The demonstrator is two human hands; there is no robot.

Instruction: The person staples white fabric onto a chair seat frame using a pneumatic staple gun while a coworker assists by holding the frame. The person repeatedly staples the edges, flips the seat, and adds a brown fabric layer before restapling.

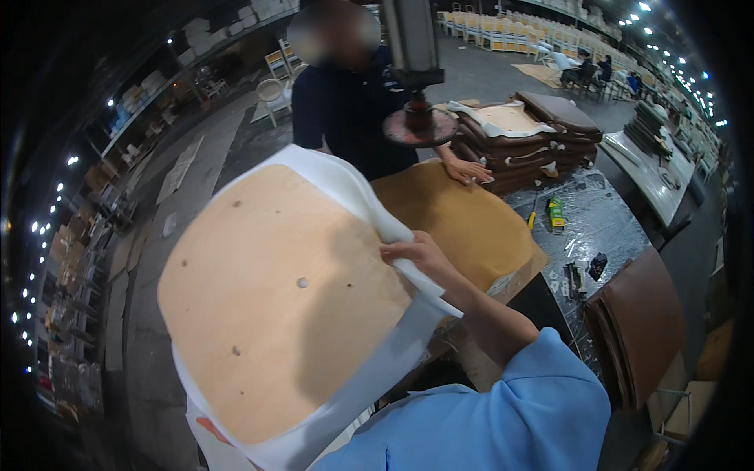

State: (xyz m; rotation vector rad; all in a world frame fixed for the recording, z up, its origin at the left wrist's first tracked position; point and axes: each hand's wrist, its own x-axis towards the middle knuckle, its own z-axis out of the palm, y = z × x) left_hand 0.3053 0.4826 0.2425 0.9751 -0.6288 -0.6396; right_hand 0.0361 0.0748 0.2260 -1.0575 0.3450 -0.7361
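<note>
A wooden seat panel (275, 267) with several drilled holes, wrapped at its edges in white padding (377, 353), is tilted up before me. My right hand (416, 255) is closed round its right edge, thumb on the wood and padding. At the panel's lower left edge only a bit of my left hand (210, 430) shows, gripping the rim; the rest is hidden behind it. Beyond my right hand a tan upholstery piece (452, 220) lies on the worktable. A co-worker's hand (469, 169) rests at its far edge.
Above the tan piece hangs a press with a round plate (420, 125). Stacked brown covers (526, 149) stand at the back of the worktable (605, 212). A yellow screwdriver (532, 216), a green box (556, 214) and brown panels (640, 326) are to the right. A co-worker (338, 110) stands opposite.
</note>
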